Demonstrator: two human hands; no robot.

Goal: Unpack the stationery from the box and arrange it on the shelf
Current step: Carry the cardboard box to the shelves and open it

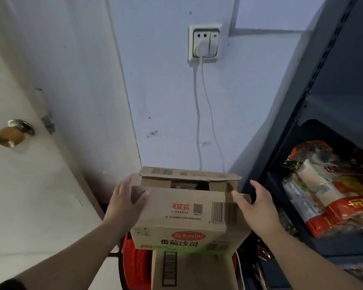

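Observation:
A brown cardboard box (pixel 187 214) with red print and barcodes stands at the lower centre, its top flaps partly raised over a dark gap. What lies inside is hidden. My left hand (pixel 125 203) lies at the box's left side, fingers straight, thumb on the near flap's corner. At the right corner of the near flap is my right hand (pixel 253 206), its fingers spread and its thumb touching the flap. A dark metal shelf (pixel 314 114) stands at the right.
The box sits on another cardboard box (pixel 189 271), beside a red cable reel (pixel 132 262). The shelf's level holds red and white food packets (pixel 331 189). A wall socket (pixel 204 43) with two white cables hangs above. A door with a brass knob (pixel 12 133) is at the left.

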